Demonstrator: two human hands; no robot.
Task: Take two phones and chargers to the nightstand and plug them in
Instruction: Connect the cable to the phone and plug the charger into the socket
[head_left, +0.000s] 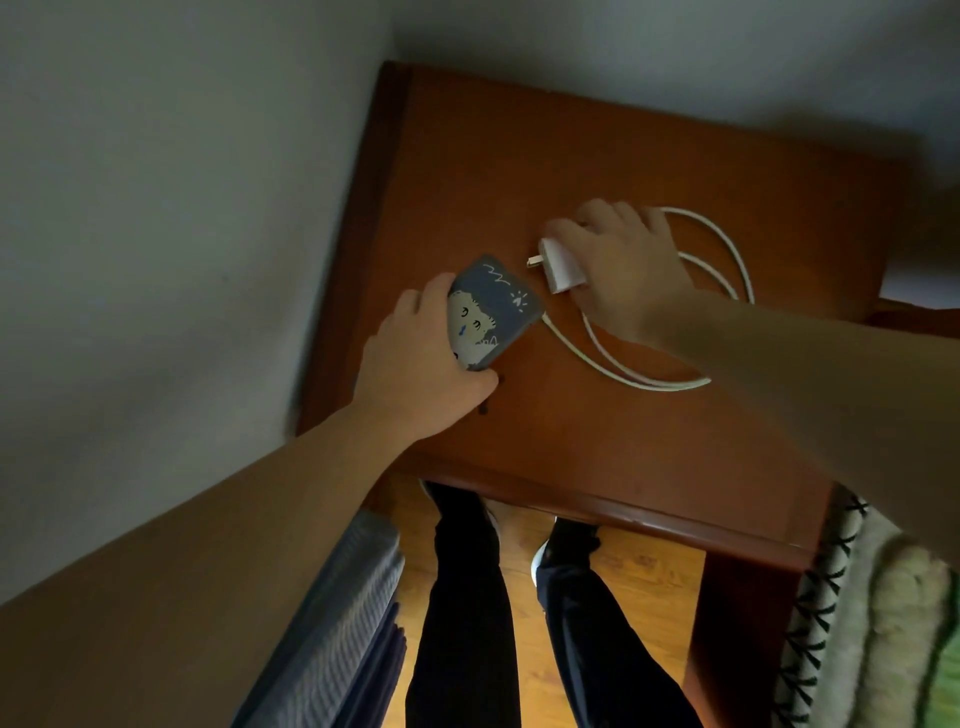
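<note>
Over the reddish-brown wooden surface (597, 441), the left hand (415, 374) clasps a cartoon-cased grey phone (488, 317); the right hand (623, 270) pinches a white plug-in charger block (561, 265), its white cable (649, 382) looped beside.

Setting: home bedroom, dim light. Evidence: small reddish-brown wooden nightstand (597, 441) pushed into a corner of plain pale walls (156, 208); its surface carries a white charger plug (561, 267) with looped cable (727, 270), and a phone in a cartoon-print case (488, 312). Floor: warm wood laminate (524, 649), seen below the near edge. Right: edge of a bed, textured blanket with dark cross-stitch trim (852, 597). Near left: grey striped fabric (332, 623), item not identifiable. Person stands at the nightstand; dark trousers (467, 623).
</note>
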